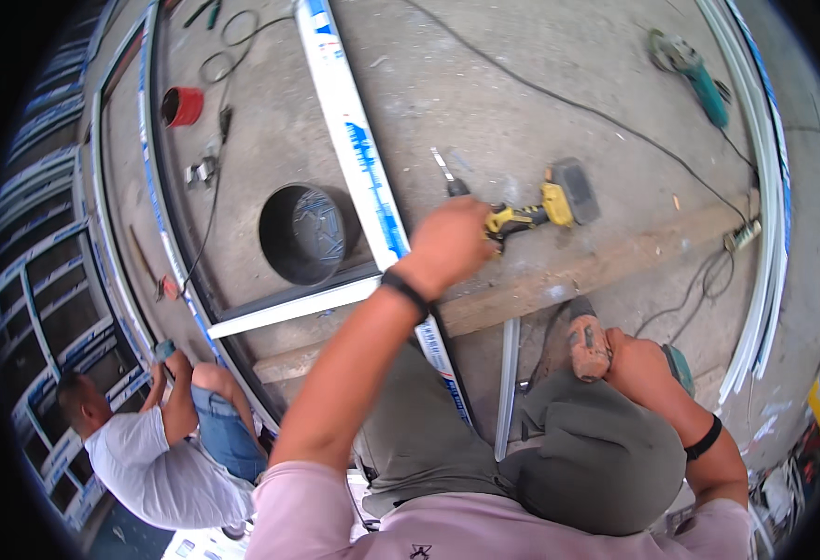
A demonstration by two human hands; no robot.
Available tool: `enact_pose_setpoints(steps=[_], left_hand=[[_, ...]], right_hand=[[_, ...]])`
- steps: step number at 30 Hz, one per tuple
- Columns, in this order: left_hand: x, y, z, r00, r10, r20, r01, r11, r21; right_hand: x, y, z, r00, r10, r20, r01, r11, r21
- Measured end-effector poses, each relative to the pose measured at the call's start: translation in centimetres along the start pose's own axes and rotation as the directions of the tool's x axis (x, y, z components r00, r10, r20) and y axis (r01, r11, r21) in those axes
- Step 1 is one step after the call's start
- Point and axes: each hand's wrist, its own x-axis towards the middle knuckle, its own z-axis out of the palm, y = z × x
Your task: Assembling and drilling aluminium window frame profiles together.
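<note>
My left hand [452, 241] is closed round the front of a yellow and black cordless drill [522, 219]. Its long bit points away from me, and the battery end lies to the right. My right hand [636, 362], by my right knee, grips a worn orange and teal power drill [588, 343], its nose aimed away from me; the fingers are partly hidden behind it. My left wrist passes over a white metal profile [358, 149] with blue film, part of a frame on the floor. A wooden plank [606, 257] lies crosswise beyond my knees.
A black bucket [277, 233] of screws stands left of the profile, with a red tin [184, 106] farther off. A teal angle grinder [704, 89] lies far right near long white profiles [772, 224]. Cables [559, 98] cross the floor. Another person [162, 448] crouches at left beside frames.
</note>
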Motion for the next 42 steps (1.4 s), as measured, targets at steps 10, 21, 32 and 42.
enact_pose_setpoints(steps=[10, 21, 32, 42], left_hand=[[7.2, -2.2, 6.0, 0.991, 0.015, 0.133, -0.063, 0.929, 0.364], [6.0, 1.1, 2.1, 0.967, -0.049, 0.249, -0.029, 0.954, 0.299], [-10.0, -3.3, -18.6, 0.993, -0.116, 0.021, 0.113, 0.883, -0.455], [-24.1, -15.2, -24.8, 0.824, -0.566, -0.034, 0.167, 0.3, -0.939]], right_hand=[[-0.1, -0.8, -1.0, 0.997, -0.074, -0.025, 0.069, 0.98, -0.185], [2.6, -2.3, -0.5, 0.982, 0.115, 0.151, -0.064, 0.95, -0.305], [2.1, -6.0, -2.6, 0.989, 0.078, 0.123, -0.04, 0.958, -0.283], [2.0, -6.5, -2.7, 0.989, 0.089, 0.122, -0.051, 0.957, -0.284]])
